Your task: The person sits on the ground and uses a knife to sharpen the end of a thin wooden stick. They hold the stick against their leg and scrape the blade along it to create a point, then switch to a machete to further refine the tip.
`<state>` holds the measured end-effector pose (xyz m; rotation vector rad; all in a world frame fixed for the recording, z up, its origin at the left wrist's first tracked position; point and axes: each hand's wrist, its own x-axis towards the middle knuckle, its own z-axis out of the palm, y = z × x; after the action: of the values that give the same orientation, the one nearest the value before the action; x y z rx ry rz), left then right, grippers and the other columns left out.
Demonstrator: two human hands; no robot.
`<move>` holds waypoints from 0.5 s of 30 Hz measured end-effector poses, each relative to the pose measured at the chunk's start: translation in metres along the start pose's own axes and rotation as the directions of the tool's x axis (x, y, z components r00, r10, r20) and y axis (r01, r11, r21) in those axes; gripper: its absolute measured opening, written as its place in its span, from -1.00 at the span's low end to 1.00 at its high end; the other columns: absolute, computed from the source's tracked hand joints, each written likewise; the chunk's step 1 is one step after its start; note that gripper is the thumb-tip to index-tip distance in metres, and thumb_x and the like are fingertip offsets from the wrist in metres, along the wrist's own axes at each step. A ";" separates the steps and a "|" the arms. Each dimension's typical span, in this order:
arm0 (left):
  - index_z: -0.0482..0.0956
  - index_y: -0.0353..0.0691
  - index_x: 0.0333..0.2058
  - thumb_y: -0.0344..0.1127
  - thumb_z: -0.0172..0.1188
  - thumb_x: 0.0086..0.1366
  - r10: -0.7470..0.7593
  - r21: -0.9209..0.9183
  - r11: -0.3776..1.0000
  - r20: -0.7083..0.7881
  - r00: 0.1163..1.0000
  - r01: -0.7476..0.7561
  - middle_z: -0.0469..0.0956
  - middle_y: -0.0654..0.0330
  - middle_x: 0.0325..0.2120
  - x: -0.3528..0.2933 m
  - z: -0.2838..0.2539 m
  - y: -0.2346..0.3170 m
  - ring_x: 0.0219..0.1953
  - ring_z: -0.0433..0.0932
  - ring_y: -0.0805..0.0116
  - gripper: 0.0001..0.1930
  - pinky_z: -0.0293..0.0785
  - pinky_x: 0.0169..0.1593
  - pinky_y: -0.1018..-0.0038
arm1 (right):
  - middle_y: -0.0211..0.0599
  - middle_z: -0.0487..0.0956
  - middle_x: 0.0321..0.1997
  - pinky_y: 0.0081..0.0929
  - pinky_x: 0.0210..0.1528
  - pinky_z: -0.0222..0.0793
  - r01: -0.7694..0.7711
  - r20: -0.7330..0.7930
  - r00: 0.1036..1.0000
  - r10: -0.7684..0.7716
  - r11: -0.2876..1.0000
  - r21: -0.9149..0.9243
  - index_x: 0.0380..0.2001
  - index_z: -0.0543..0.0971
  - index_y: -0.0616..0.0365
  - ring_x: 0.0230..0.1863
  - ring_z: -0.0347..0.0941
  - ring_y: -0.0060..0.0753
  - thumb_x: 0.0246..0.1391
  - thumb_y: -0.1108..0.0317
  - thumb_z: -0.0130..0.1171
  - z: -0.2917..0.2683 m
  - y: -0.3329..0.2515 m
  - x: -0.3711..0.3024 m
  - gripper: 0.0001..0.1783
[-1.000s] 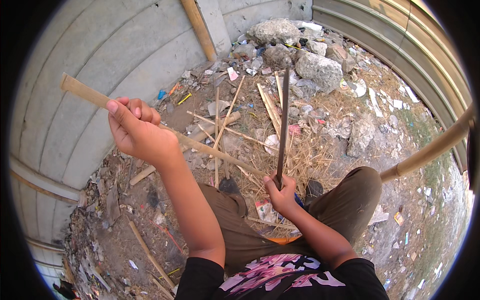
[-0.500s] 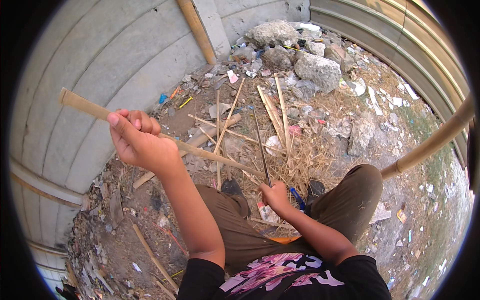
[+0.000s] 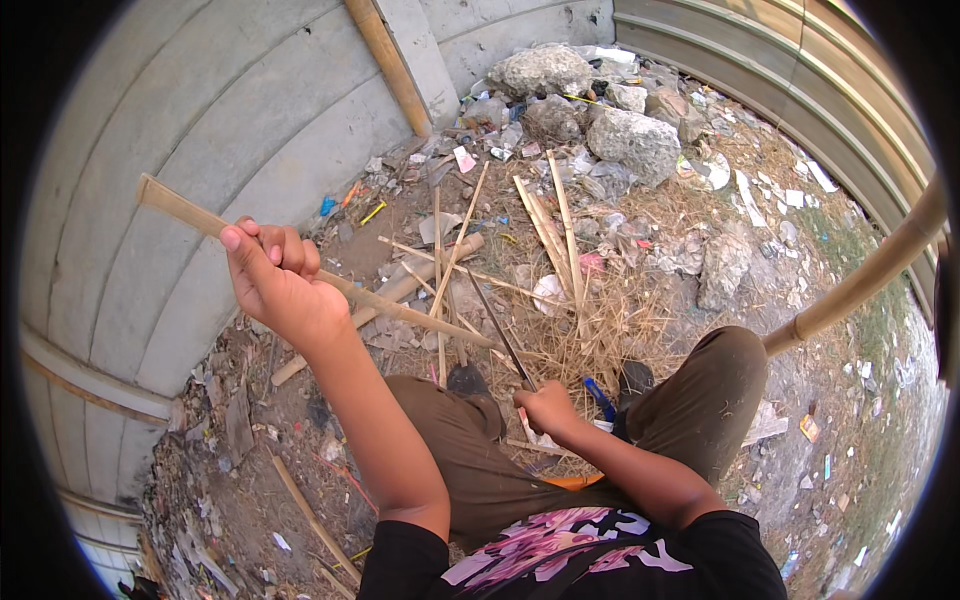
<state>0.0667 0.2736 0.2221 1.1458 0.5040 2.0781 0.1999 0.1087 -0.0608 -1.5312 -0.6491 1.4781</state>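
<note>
My left hand (image 3: 285,285) is raised on the left, its fingers closed around a long, flat bamboo strip (image 3: 385,305). One end of the strip sticks out past my fingers toward the wall; the other slopes down to near my right hand (image 3: 548,408). In that right hand, low between my knees, I grip a knife with a long, narrow dark blade (image 3: 497,322). The handle is hidden in my fist. The blade points up and to the left and crosses the strip near its lower end; whether they touch I cannot tell.
Split bamboo strips (image 3: 560,225) and a thicker bamboo piece (image 3: 405,285) lie ahead, by dry shavings (image 3: 620,310). A blue-handled tool (image 3: 600,398) rests by my right foot. Rocks (image 3: 635,145) are farther off. A concrete wall (image 3: 200,130) stands left; a bamboo pole (image 3: 860,270) slants at right.
The knife blade has tipped to the left and its point has come lower. My left hand and the strip have shifted slightly right.
</note>
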 end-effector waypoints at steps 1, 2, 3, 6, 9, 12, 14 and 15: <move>0.38 -0.18 -0.31 0.01 0.11 0.45 -0.005 -0.017 1.000 0.017 1.000 0.006 0.16 0.42 -0.63 0.000 0.000 -0.001 -0.65 0.01 0.67 -0.64 -0.13 -0.63 0.63 | -0.42 0.25 -0.77 -0.47 -0.61 0.08 0.180 -0.044 0.982 -0.186 0.976 -0.119 -0.67 0.36 0.11 -0.70 0.18 -0.57 0.08 0.34 0.15 -0.003 -0.013 0.000 -0.70; 0.38 -0.18 -0.31 0.01 0.12 0.45 0.005 -0.023 1.000 0.026 1.000 -0.005 0.16 0.41 -0.63 -0.003 -0.001 0.000 -0.66 0.01 0.67 -0.64 -0.13 -0.63 0.62 | -0.43 0.26 -0.76 -0.49 -0.60 0.08 0.345 -0.064 0.927 -0.369 0.907 -0.242 -0.66 0.35 0.13 -0.68 0.18 -0.60 0.10 0.36 0.15 -0.004 -0.026 -0.003 -0.70; 0.38 -0.18 -0.31 0.01 0.13 0.44 0.018 -0.032 0.999 0.040 0.999 -0.017 0.16 0.41 -0.63 -0.005 0.000 0.001 -0.66 0.01 0.67 -0.64 -0.14 -0.63 0.62 | -0.46 0.26 -0.75 -0.51 -0.59 0.06 0.441 -0.100 0.881 -0.462 0.880 -0.177 -0.67 0.33 0.13 -0.67 0.16 -0.62 0.12 0.38 0.14 -0.005 -0.042 -0.012 -0.68; 0.38 -0.18 -0.32 0.01 0.15 0.43 0.047 -0.049 0.998 0.031 0.998 -0.045 0.16 0.41 -0.63 -0.007 0.003 0.003 -0.66 0.01 0.67 -0.64 -0.16 -0.63 0.61 | -0.53 0.25 -0.73 -0.54 -0.57 0.03 0.673 -0.208 0.726 -0.655 0.739 0.020 -0.66 0.27 0.14 -0.65 0.12 -0.68 0.19 0.45 0.10 -0.004 -0.056 -0.025 -0.64; 0.38 -0.19 -0.33 0.01 0.15 0.43 0.065 -0.020 0.998 0.014 0.998 -0.065 0.16 0.41 -0.64 -0.013 0.015 -0.001 -0.67 -0.01 0.67 -0.63 -0.16 -0.63 0.61 | -0.58 0.17 -0.73 -0.56 -0.57 -0.01 0.700 -0.287 0.709 -0.644 0.691 0.182 -0.63 0.23 0.11 -0.64 0.09 -0.71 0.24 0.49 0.01 0.003 0.002 -0.002 -0.65; 0.37 -0.18 -0.35 0.04 0.12 0.44 0.067 0.010 0.998 0.013 0.998 -0.067 0.13 0.43 -0.67 -0.014 0.019 0.000 -0.69 -0.02 0.70 -0.61 -0.19 -0.64 0.61 | -0.48 0.23 -0.76 -0.45 -0.63 0.08 -0.478 0.202 0.875 0.440 0.850 0.221 -0.66 0.33 0.15 -0.73 0.13 -0.61 0.10 0.36 0.11 -0.001 0.018 0.008 -0.70; 0.36 -0.17 -0.36 0.05 0.11 0.45 0.072 0.018 0.997 0.019 0.997 -0.072 0.12 0.45 -0.68 -0.014 0.017 0.001 -0.70 -0.02 0.71 -0.61 -0.21 -0.65 0.61 | -0.44 0.30 -0.77 -0.41 -0.63 0.11 -0.322 0.112 0.945 0.307 0.935 0.151 -0.66 0.36 0.21 -0.73 0.16 -0.56 0.06 0.27 0.14 -0.008 0.008 0.008 -0.68; 0.36 -0.17 -0.36 0.05 0.11 0.45 0.079 0.016 0.997 0.030 0.996 -0.080 0.12 0.45 -0.68 -0.014 0.018 0.000 -0.70 -0.03 0.71 -0.61 -0.21 -0.65 0.62 | -0.42 0.34 -0.77 -0.39 -0.63 0.12 -0.232 0.065 0.972 0.226 0.966 0.112 -0.65 0.38 0.25 -0.73 0.18 -0.53 0.03 0.23 0.15 -0.012 0.000 0.009 -0.65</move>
<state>0.0873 0.2637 0.2240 1.2227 0.4700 2.1249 0.2133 0.1136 -0.0662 -1.5186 -0.4154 1.7029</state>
